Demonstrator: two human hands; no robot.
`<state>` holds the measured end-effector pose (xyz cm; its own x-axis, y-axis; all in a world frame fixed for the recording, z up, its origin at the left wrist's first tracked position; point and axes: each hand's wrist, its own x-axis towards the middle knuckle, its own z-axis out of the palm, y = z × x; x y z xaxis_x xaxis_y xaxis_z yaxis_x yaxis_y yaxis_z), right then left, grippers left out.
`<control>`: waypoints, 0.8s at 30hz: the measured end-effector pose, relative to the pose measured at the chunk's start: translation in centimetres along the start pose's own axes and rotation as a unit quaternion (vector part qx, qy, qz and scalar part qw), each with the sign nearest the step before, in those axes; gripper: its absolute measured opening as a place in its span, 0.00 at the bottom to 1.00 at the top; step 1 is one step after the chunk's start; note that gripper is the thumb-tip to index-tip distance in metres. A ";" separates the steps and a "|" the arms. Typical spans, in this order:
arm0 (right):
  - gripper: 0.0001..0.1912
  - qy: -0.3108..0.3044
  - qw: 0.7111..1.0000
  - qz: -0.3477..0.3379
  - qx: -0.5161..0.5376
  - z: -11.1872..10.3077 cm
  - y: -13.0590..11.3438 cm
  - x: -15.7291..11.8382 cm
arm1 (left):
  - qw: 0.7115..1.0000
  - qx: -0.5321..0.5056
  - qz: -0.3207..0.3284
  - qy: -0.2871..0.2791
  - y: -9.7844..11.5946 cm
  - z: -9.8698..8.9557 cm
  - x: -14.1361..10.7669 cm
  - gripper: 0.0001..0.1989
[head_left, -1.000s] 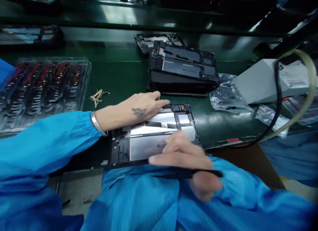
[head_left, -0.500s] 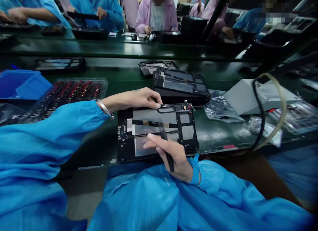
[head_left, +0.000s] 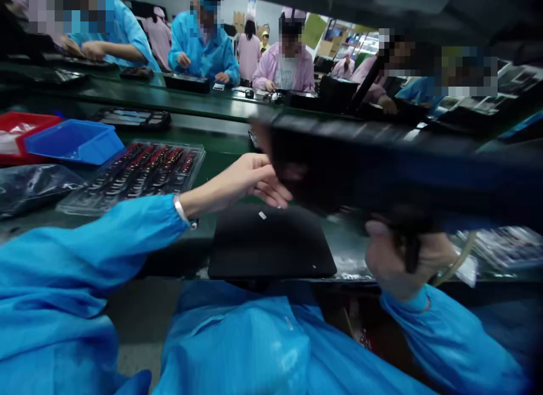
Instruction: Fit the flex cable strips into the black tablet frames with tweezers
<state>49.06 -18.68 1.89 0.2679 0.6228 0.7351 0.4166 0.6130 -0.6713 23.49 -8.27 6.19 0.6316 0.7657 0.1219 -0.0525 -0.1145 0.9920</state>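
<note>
A large tablet point(head_left: 339, 168), dark and smeared by motion, hangs tilted above the right part of the bench. My right hand point(head_left: 396, 267) is closed at its lower edge; the fingers are partly blurred. A black stick-like tool point(head_left: 412, 250), its kind unclear, shows in that same hand. My left hand point(head_left: 263, 180) is by the tablet's left end with fingers loosely stretched and apart; whether it touches the tablet is unclear. Below lies a flat black pad point(head_left: 271, 245) at the bench edge, with a small white scrap point(head_left: 262, 215) on it.
To the left are a clear tray of small parts point(head_left: 144, 174), a blue bin point(head_left: 76, 140), a red bin point(head_left: 25, 132) and a plastic bag point(head_left: 38, 185). Another opened tablet point(head_left: 131, 117) lies farther back. Clear packs point(head_left: 504, 245) sit at right. Several co-workers sit opposite.
The tablet has left the pad, rising to the right with my right hand and uncovering the pad. My left hand's fingers have opened from the tablet's top edge. The view has tipped up.
</note>
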 end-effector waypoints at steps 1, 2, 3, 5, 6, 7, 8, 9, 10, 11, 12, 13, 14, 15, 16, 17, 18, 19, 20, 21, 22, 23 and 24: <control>0.08 0.047 0.998 0.029 0.034 0.4 -0.3 0.2 | 1.000 -0.013 0.020 -0.001 0.0 0.4 -0.8 0.13; 0.08 0.069 0.994 0.047 0.069 0.7 -0.6 0.5 | 0.999 -0.010 0.038 -0.003 0.1 0.8 -1.5 0.13; 0.08 0.072 0.989 0.073 0.105 1.1 -0.8 0.8 | 0.998 0.006 0.055 0.001 0.3 1.2 -2.1 0.13; 0.09 0.057 0.974 0.151 0.161 1.4 -1.1 1.2 | 0.996 0.051 0.075 0.025 0.5 1.8 -2.9 0.13; 0.09 0.047 0.965 0.189 0.174 1.4 -1.2 1.3 | 0.994 0.069 0.077 0.041 0.6 2.0 -3.1 0.13; 0.10 0.041 0.956 0.226 0.183 1.3 -1.2 1.4 | 0.992 0.080 0.076 0.057 0.5 2.2 -3.1 0.13; 0.10 0.034 0.947 0.258 0.190 1.2 -1.2 1.4 | 0.991 0.085 0.077 0.072 0.3 2.4 -3.1 0.14; 0.11 0.023 0.939 0.284 0.194 1.1 -1.2 1.3 | 0.990 0.085 0.077 0.083 0.1 2.5 -3.0 0.14; 0.12 0.011 0.931 0.307 0.198 1.0 -1.1 1.3 | 0.990 0.080 0.077 0.092 -0.2 2.5 -2.9 0.15; 0.13 0.000 0.923 0.326 0.202 0.9 -1.1 1.2 | 0.990 0.072 0.076 0.098 -0.5 2.5 -2.8 0.16; 0.13 -0.011 0.917 0.340 0.206 0.8 -1.1 1.1 | 0.990 0.061 0.075 0.102 -0.9 2.4 -2.6 0.18; 0.14 -0.025 0.912 0.351 0.210 0.8 -1.1 1.1 | 0.991 0.048 0.073 0.105 -1.2 2.4 -2.5 0.19; 0.15 -0.043 0.907 0.359 0.216 0.8 -1.0 1.1 | 0.991 0.035 0.068 0.106 -1.5 2.3 -2.4 0.20; 0.15 -0.062 0.902 0.364 0.222 0.9 -1.0 1.1 | 0.992 0.021 0.060 0.106 -1.8 2.1 -2.3 0.21; 0.15 -0.081 0.898 0.367 0.228 0.9 -0.9 1.1 | 0.993 0.007 0.051 0.106 -2.0 2.0 -2.2 0.22; 0.16 -0.099 0.895 0.368 0.231 1.0 -0.9 1.1 | 0.994 -0.006 0.039 0.105 -2.2 2.0 -2.1 0.22; 0.16 -0.112 0.893 0.371 0.230 1.0 -0.8 1.1 | 0.994 -0.016 0.027 0.106 -2.4 1.9 -2.1 0.22; 0.16 -0.121 0.892 0.373 0.226 1.1 -0.7 1.1 | 0.994 -0.023 0.016 0.108 -2.5 1.8 -2.0 0.21; 0.16 -0.128 0.891 0.375 0.220 1.1 -0.6 1.1 | 0.994 -0.027 0.006 0.110 -2.6 1.8 -2.0 0.21; 0.17 -0.133 0.890 0.378 0.216 1.1 -0.5 1.1 | 0.993 -0.029 -0.002 0.112 -2.7 1.8 -1.9 0.21; 0.17 -0.137 0.890 0.379 0.214 1.0 -0.3 1.0 | 0.993 -0.030 -0.008 0.114 -2.7 1.8 -1.9 0.21; 0.17 -0.140 0.889 0.380 0.214 1.0 -0.2 1.0 | 0.993 -0.030 -0.011 0.115 -2.7 1.8 -1.8 0.21; 0.17 -0.144 0.889 0.379 0.212 1.0 -0.1 0.9 | 0.993 -0.031 -0.014 0.115 -2.8 1.7 -1.7 0.21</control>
<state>48.40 -17.65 2.53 0.0725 0.9965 0.0414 -0.1705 0.0533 -0.9839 23.90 -10.38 3.19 0.4409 0.8929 0.0915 -0.0887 -0.0581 0.9944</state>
